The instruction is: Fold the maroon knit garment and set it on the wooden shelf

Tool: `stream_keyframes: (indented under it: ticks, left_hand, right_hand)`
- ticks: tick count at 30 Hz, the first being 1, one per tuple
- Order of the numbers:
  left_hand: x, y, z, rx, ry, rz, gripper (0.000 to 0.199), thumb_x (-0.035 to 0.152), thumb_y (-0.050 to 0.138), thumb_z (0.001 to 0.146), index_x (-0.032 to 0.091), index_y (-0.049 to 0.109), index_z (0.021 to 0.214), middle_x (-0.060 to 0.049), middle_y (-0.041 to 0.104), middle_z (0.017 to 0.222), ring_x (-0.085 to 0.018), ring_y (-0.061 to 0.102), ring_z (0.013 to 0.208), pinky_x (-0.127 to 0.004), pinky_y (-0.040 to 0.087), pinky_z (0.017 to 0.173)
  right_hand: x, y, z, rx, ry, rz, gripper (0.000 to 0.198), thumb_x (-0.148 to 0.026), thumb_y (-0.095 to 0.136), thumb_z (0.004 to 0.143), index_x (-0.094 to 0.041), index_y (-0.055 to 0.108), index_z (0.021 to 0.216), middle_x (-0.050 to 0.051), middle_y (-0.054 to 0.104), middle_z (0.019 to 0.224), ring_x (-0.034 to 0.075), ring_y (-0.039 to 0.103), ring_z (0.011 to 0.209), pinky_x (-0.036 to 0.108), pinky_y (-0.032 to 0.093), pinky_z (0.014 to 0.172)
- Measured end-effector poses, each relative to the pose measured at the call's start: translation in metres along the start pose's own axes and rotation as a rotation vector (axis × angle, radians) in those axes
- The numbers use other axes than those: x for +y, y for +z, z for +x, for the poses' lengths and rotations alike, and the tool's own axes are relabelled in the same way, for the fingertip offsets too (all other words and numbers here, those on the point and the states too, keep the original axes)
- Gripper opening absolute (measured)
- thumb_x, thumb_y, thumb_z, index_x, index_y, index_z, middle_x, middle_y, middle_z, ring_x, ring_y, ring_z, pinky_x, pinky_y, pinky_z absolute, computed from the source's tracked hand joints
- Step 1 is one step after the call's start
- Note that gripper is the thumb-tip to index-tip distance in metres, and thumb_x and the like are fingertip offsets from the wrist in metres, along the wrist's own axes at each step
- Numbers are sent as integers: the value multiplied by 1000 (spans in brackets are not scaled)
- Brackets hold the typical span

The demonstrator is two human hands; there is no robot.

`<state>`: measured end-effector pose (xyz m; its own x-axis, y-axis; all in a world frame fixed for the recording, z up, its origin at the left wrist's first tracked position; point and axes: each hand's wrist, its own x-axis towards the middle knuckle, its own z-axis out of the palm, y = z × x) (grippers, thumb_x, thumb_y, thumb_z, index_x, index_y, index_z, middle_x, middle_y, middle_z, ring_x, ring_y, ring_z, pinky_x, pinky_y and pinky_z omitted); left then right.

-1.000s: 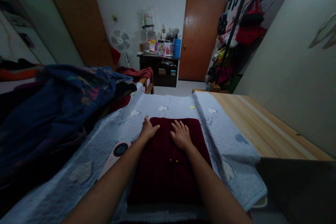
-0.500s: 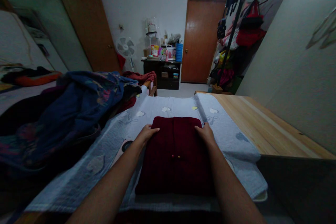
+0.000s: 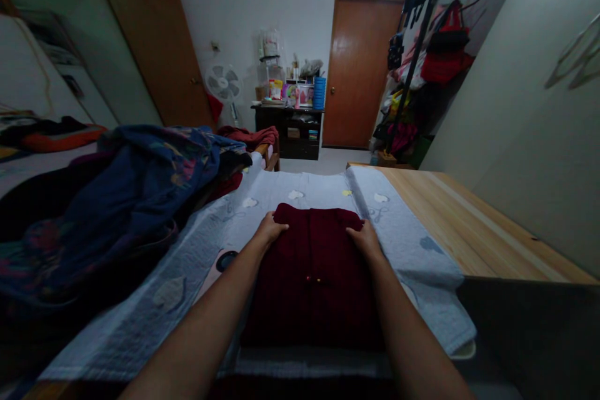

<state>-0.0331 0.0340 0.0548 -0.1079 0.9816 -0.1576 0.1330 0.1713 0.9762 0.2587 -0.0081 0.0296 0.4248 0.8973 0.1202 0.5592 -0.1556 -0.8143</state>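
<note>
A dark red folded garment [image 3: 312,300] lies flat in front of me, with a seam down its middle and two small shiny bits near its centre. My left hand [image 3: 270,229] grips its far left corner, thumb on top and the other fingers mostly hidden at the edge. At the far right corner, my right hand [image 3: 364,237] holds the cloth the same way, thumb over the top. Beneath the garment spreads a pale blue quilted cover [image 3: 290,186] with heart patterns.
To the left is a heap of clothes with a blue floral garment [image 3: 135,181]. A round dark object [image 3: 227,260] shows beside my left forearm. Along the right runs a wooden board [image 3: 469,219]. Further back stand a fan [image 3: 224,83], a dark cabinet [image 3: 285,131] and a door [image 3: 354,69].
My left hand has risen slightly and moved a little inward with its corner of the garment, which now lifts at the far left. The right hand has barely shifted.
</note>
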Motion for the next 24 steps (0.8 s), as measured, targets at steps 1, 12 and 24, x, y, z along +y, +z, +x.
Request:
stream_keyframes:
  ticks: [1,12,24]
  left_hand:
    - [1,1,0,2,17,9,58,6,75,59,14,53,112,-10,70,100,-23,69,89,-32,54,78]
    - [5,6,-4,43,132,240,73,9,72,66,13,40,132,-17,60,123,-29,58,114,-41,43,98]
    - [16,51,-75,-432,581,983,54,32,37,92,15,36,143,-13,32,153,-24,23,143,-44,16,116]
  right_hand:
    - [-2,-2,-2,13,4,13,50,-34,67,67,-15,54,111,10,69,98,22,67,88,31,52,77]
    - [-21,-15,-22,70,29,-214,58,-34,61,76,-12,45,127,16,63,113,28,61,103,37,47,88]
    - [-67,33,-39,-336,-542,-289,38,-13,36,90,-21,60,118,8,54,136,18,45,128,40,28,109]
